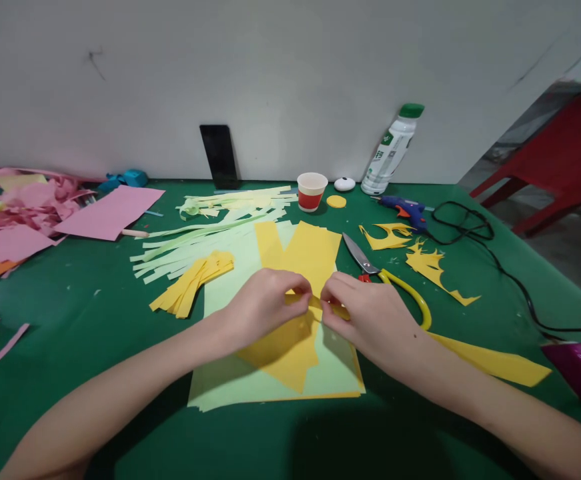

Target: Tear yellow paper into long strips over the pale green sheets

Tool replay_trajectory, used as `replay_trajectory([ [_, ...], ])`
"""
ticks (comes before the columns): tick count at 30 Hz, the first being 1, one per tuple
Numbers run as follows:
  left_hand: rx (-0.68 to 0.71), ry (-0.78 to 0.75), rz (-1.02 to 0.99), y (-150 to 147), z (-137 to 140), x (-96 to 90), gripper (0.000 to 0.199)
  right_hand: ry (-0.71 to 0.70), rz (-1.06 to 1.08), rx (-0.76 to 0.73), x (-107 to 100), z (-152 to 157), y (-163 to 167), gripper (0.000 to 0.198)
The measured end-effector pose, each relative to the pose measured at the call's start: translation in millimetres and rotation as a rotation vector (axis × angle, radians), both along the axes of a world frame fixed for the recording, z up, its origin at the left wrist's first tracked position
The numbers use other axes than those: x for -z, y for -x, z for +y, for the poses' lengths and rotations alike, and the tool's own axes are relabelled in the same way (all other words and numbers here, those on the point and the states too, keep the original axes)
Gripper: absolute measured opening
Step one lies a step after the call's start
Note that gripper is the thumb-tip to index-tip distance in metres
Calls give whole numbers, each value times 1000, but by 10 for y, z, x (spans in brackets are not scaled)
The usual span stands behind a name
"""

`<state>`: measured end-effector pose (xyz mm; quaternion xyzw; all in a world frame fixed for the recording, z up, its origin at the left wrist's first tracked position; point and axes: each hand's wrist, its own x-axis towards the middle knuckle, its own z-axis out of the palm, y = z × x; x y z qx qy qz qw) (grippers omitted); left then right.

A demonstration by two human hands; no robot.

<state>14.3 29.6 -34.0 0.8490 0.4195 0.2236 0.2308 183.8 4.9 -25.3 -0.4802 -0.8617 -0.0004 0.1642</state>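
My left hand (265, 303) and right hand (365, 313) pinch a yellow strip (315, 303); drifting toward two o'clock might knock the scissors (369, 268).

Left grip (265, 307): middle of the frame, thumb and finger pinched together
Right grip (370, 317): just right of it, pinched too
Left arm (135, 383): bare, from the bottom left
Right arm (485, 400): bare, from the lower right

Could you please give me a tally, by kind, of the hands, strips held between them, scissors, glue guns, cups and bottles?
Hands: 2 (left hand, right hand)
Held strips: 1 yellow paper strip
Scissors: 1 pair of scissors
Glue guns: 1 blue glue gun
Cups: 1 paper cup
Bottles: 1 white bottle
Total: 7
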Motion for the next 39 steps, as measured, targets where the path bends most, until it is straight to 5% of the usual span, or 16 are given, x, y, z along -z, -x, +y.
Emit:
replay_trajectory([
  [16, -334, -7, 0, 408, 594, 62, 17, 85, -41, 150, -111, 158, -145, 11],
  [21, -105, 93, 6, 265, 393, -6, 30, 215, 58, -19, -55, 206, -90, 14],
  [25, 133, 4, 298, 99, 158, 18, 33, 246, 151, -48, 7, 237, -61, 12],
  [39, 130, -109, 356, 78, 15, -66, 33, 230, 370, -81, 9, 170, -31, 10],
])
